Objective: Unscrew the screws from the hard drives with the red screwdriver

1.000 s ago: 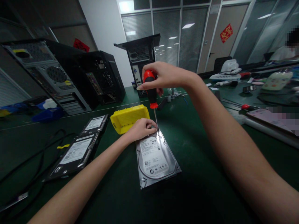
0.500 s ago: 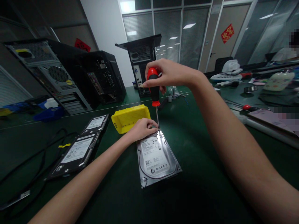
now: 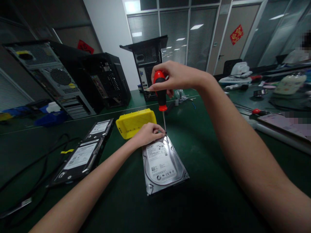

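A silver hard drive (image 3: 161,165) lies label up on the green table before me. My left hand (image 3: 148,133) rests on its far end, fingers curled over the edge with the fingertips close to the far corner. In my right hand (image 3: 170,77) is a red and black screwdriver (image 3: 161,94), held by the handle from above and nearly upright. Its tip meets the drive's far right corner, beside my left fingertips; the screw there is too small to make out. Just behind my left hand sits a yellow plastic bin (image 3: 136,121).
Two more hard drives (image 3: 81,155) lie at left, near black cables (image 3: 46,161). Computer cases (image 3: 73,77) stand behind them, and another case (image 3: 147,64) at the back middle. On the right are a second screwdriver (image 3: 259,112) and a clear bag (image 3: 180,94) farther back.
The screwdriver handle has tilted very slightly to the right. Its tip stays at the same corner, and my left hand and the drive have not visibly moved.
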Demonstrator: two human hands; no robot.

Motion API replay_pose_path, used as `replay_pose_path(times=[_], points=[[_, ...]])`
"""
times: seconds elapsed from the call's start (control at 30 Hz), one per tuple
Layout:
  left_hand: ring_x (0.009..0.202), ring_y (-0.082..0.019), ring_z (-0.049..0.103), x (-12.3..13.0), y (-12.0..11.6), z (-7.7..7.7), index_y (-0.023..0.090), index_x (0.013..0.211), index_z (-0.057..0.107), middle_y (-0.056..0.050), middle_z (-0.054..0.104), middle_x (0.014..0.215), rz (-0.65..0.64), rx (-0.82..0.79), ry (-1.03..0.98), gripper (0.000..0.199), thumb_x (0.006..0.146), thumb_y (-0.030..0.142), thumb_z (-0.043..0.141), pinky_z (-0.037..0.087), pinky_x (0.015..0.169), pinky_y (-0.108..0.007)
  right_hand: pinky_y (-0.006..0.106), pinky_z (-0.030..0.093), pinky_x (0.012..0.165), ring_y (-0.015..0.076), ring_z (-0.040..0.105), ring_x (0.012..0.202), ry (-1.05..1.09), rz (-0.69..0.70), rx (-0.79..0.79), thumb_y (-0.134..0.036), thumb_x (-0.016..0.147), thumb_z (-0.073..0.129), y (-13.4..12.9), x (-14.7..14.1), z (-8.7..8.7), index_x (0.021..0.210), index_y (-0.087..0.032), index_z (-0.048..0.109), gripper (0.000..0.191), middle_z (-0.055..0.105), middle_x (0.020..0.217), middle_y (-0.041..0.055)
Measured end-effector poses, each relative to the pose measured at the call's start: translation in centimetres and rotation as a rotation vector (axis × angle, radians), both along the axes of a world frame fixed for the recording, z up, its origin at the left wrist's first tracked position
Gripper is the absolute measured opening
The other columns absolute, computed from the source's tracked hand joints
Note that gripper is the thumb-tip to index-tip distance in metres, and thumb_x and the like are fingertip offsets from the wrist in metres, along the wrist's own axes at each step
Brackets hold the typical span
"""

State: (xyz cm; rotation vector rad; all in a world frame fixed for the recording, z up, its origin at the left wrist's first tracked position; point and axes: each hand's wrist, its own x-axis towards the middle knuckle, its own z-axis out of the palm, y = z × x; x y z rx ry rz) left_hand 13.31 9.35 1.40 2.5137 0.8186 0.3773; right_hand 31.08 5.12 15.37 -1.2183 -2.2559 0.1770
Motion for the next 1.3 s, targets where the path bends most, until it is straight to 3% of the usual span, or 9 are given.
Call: replay_pose_path(times=[0.63,0.97,1.1,1.3], points=[[0.054,-0.011,0.04,-0.3,0.2,0.2,0.017,0.092,0.072,0.002,0.05,0.059,-0.032,-0.036,0.029,0.03,0.079,0.04,0.058,0.026,0.052,-0.024,0.018,0.045,0.044,0.0076,0.055,0.052,0.019,0.02,-0.015,-0.047,0.074,0.063,0.0,0.2,0.0,0.091,-0.017,0.056,0.036,0.062,0.078,0.0028],[0.054,-0.01,0.042,0.0,-0.3,0.4,0.015,0.088,0.072,0.003,0.051,0.058,-0.018,0.005,0.01,0.027,0.08,0.036,0.058,0.028,0.055,-0.023,0.018,0.043,0.043,0.0064,0.053,0.05,0.006,0.017,-0.015,-0.048,0.074,0.064,0.1,0.3,0.0,0.092,-0.016,0.057,0.038,0.061,0.075,0.0024],[0.057,-0.011,0.044,-0.2,-0.2,1.1,0.014,0.09,0.071,0.001,0.056,0.064,-0.017,0.005,0.016,0.028,0.081,0.035,0.057,0.03,0.057,-0.023,0.017,0.043,0.044,0.0058,0.053,0.051,0.003,0.019,-0.012,-0.049,0.074,0.063,0.1,0.4,0.0,0.094,-0.016,0.056,0.04,0.062,0.077,0.0028],[0.053,-0.011,0.041,-3.1,-1.8,3.0,0.016,0.088,0.071,0.004,0.044,0.057,0.035,-0.006,0.097,0.029,0.081,0.039,0.056,0.029,0.051,-0.022,0.016,0.042,0.045,0.0053,0.052,0.052,0.017,0.02,-0.023,-0.049,0.074,0.063,-0.5,0.2,0.4,0.094,-0.015,0.055,0.04,0.061,0.078,0.0028]])
